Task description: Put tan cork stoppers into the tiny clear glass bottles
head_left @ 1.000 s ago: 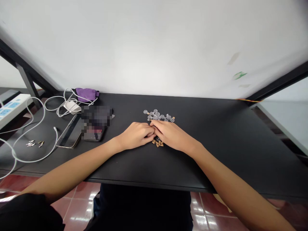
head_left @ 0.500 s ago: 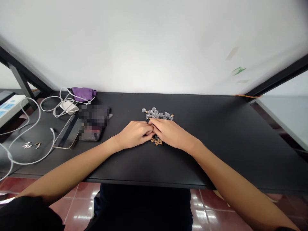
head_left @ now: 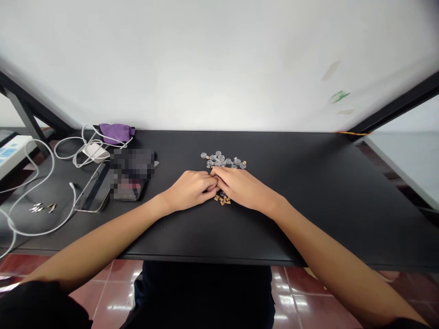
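Note:
My left hand [head_left: 190,189] and my right hand [head_left: 242,187] rest on the black table [head_left: 291,214], their fingers meeting in the middle. Anything small between the fingertips is hidden. Just behind the fingers lies a loose cluster of clear plastic suction cups [head_left: 221,160], some with small tan bits among them. Nearer me, under the right hand's edge, sits a small heap of tan cork-like pieces [head_left: 222,200], with a dark item partly hidden beside it.
To the left lie a smartphone [head_left: 92,192], a pixelated blurred object [head_left: 132,173], a white charger [head_left: 92,153], a purple cloth pouch [head_left: 115,133], small metal parts [head_left: 43,208], a white cable [head_left: 41,219] and a power strip [head_left: 13,155]. A white wall stands behind the table.
The whole view has shifted slightly, with the table looking more level. My hands stay together over the same spot, and no object has visibly moved.

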`<state>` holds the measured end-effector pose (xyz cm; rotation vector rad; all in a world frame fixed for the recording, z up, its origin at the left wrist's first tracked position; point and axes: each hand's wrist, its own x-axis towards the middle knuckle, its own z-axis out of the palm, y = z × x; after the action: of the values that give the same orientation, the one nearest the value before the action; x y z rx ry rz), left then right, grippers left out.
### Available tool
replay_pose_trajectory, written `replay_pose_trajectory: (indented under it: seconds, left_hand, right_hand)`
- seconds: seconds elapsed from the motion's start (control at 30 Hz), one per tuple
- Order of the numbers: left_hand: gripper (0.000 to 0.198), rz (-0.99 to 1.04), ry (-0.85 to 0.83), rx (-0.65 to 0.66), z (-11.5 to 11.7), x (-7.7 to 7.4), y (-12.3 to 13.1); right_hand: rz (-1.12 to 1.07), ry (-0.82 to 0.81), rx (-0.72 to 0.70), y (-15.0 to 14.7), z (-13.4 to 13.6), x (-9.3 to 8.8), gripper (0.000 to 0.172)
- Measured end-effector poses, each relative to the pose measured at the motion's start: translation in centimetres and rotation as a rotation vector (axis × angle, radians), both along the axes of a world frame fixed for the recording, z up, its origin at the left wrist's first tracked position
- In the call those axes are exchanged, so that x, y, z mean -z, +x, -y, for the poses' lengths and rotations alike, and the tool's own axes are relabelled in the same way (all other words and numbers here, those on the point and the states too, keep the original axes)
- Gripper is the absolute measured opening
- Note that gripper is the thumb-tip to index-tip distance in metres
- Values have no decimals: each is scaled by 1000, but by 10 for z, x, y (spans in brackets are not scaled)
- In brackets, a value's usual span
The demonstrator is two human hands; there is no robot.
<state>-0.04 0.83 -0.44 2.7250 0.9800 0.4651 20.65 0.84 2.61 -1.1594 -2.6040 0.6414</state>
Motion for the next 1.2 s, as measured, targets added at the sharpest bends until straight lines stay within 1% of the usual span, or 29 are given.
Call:
replay_pose_trajectory:
  seconds: [0.47, 0.73, 1.2]
  left_hand:
    - [30, 1, 15, -2, -1, 0, 1]
    - [30, 11, 14, 3, -1, 1, 1]
    - [30, 0, -3, 2, -1, -1, 1]
  right_hand:
    - [-2, 11, 1, 2, -1, 3, 16]
    - [-2, 22, -16, 0, -1, 1, 15]
    - [8, -4, 3, -1, 1, -2, 15]
